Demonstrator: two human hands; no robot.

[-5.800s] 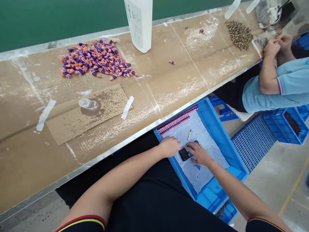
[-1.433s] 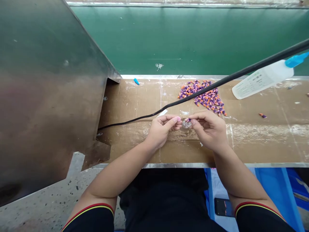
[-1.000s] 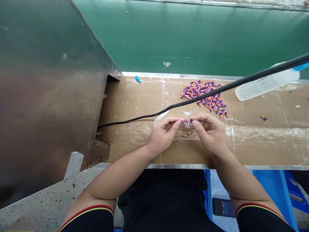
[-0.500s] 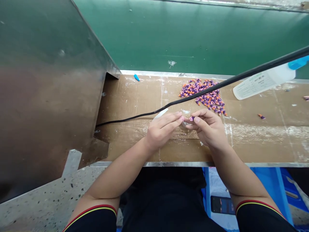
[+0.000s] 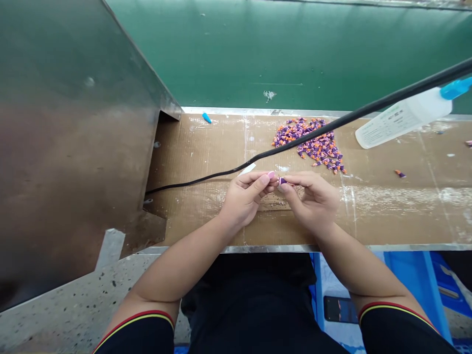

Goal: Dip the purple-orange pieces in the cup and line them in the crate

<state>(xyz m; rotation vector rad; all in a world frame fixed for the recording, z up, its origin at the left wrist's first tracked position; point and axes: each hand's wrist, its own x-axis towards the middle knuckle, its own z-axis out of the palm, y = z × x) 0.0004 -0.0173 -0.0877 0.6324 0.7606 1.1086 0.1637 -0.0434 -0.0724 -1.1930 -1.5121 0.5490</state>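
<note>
My left hand point(image 5: 243, 197) pinches a small flat pink piece point(image 5: 271, 175) between thumb and fingertips. Close to its right, my right hand point(image 5: 313, 199) is closed on a small purple piece point(image 5: 282, 181) with a pale pink edge. The two sets of fingertips nearly meet above the cardboard-covered bench point(image 5: 206, 211). Behind the hands lies a loose pile of small purple, orange and pink pieces point(image 5: 320, 147). A white strip point(image 5: 248, 169) shows just past my left fingers. The far side of each held piece is hidden by fingers.
A black cable point(image 5: 342, 120) crosses above the bench, in front of the pile. A white bottle with a blue top point(image 5: 403, 118) leans at the right. One loose piece point(image 5: 400, 174) and a blue cap point(image 5: 206, 118) lie apart. A metal housing point(image 5: 81, 147) bounds the left; a phone point(image 5: 341, 309) lies below.
My right hand has moved left with the purple piece, close to my left fingertips. My left hand has turned, so its thumb now shows on the pink piece.
</note>
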